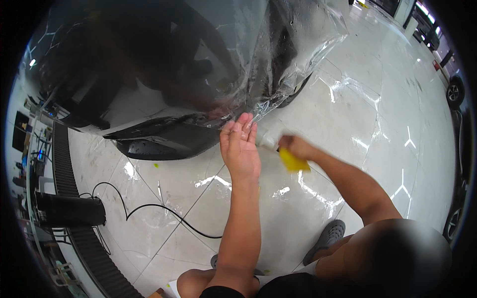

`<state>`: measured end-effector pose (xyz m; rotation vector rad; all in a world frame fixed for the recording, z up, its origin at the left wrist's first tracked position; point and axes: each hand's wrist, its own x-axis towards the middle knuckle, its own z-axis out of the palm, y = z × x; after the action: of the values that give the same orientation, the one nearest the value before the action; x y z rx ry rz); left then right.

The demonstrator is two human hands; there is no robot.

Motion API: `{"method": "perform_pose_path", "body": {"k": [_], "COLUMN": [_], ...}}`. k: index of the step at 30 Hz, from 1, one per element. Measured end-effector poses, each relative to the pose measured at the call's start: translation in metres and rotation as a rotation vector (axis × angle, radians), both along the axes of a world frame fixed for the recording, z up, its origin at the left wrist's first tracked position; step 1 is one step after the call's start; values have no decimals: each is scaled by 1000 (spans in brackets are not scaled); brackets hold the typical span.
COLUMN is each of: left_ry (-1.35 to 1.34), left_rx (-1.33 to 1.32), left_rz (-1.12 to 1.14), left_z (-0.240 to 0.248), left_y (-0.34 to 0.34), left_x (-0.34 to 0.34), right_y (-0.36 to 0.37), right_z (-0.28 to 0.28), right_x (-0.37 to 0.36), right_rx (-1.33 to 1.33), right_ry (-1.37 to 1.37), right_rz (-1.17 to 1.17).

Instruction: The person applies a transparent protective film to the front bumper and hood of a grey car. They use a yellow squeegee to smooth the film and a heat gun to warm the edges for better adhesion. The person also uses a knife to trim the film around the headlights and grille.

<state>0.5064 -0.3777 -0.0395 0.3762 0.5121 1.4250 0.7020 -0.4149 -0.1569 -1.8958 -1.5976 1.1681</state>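
Note:
A sheet of clear, wrinkled film (303, 42) covers the dark, glossy car body panel (129, 74) at the top and hangs past its right side. At its lower edge, my left hand (242, 151) is raised with the palm toward me. Its thumb and bent fingers are closed at the bunched film, just under the panel's edge. My right hand (295, 147), slightly smeared by motion, is closed round a yellow squeegee (295, 161). Between the two hands is a pale, blurred shape (267, 138) that I cannot make out.
Below the panel is a black lower trim (169, 144). A black cable (149, 205) runs across the wet, shiny tiled floor (392, 149) from a black cylinder (69, 209) at left. My grey shoe (329, 238) stands below. Another car's wheel (454, 93) is at far right.

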Motion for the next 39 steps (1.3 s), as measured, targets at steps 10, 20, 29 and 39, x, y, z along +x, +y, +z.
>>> {"method": "perform_pose_path", "body": {"k": [10,20,29,39], "left_ry": [-193,-153,-134,-149], "left_rx": [5,-22,123,176], "left_rz": [-112,-111,-198,-232], "left_z": [35,47,34,23], "left_y": [0,8,22,8], "left_x": [-1,-7,-5,-4], "right_y": [-77,-76,-90,-9], "right_z": [-105,-107,-108,16], "right_x": [-159,-208,-174,-98], "right_rx": [-244,-369,34,724], "right_ry": [-325,-186,95,-147], "right_rz": [-297,-384,-275,-192]}}
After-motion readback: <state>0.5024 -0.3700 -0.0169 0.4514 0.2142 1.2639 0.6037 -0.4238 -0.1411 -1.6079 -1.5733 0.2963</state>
